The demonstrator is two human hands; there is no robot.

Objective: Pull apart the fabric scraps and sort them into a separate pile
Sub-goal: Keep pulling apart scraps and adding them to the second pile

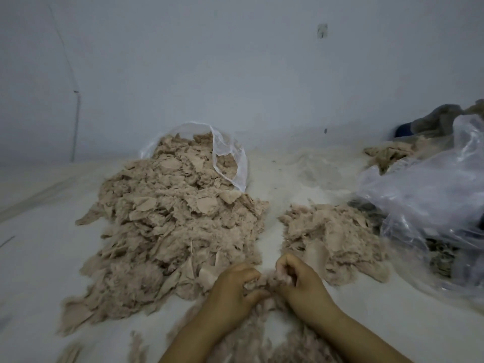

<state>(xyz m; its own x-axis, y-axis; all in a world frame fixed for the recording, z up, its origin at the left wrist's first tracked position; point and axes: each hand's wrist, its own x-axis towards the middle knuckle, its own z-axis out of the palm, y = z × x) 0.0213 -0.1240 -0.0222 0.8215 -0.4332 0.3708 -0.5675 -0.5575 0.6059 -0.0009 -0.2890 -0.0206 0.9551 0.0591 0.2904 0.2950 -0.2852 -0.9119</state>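
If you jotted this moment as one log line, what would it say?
step: pulling scraps apart | left hand: grips clump | right hand: grips same clump | big pile: left | small pile: right

Both forearms reach forward, left hand [233, 286] and right hand [301, 281] close together (fingers curled, each grip pinching).

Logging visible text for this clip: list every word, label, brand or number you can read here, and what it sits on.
None readable. The fabric scraps, the clear plastic bags and the wall show no print. The dark mark on the wall is too blurred to tell whether it holds text.
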